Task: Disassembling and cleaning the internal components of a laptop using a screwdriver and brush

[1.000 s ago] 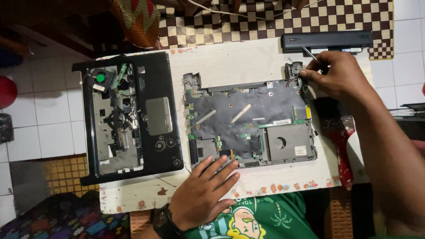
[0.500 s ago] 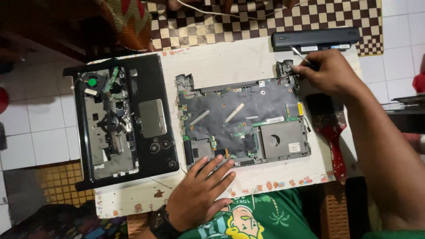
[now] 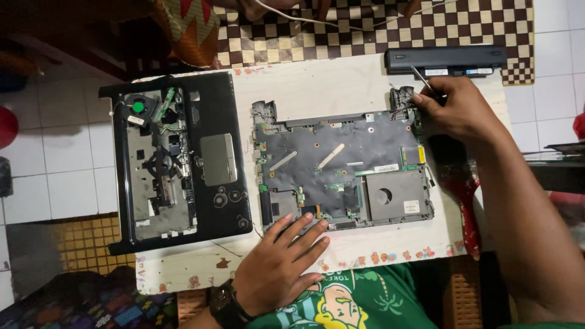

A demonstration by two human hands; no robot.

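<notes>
An opened laptop base with its exposed grey motherboard lies on a small white table. My right hand grips a thin screwdriver whose tip sits at the base's far right corner, by the hinge. My left hand lies flat, fingers spread, with the fingertips on the near edge of the laptop base. It holds nothing. A dark watch is on that wrist.
A black laptop top cover, turned inside out with its touchpad plate and green fan, lies at the table's left. A long black battery rests at the far right edge. A checkered cloth lies beyond the table. White floor tiles surround it.
My view has shifted a little, so everything sits lower and further right in the frame. Both hands keep their places on the laptop base.
</notes>
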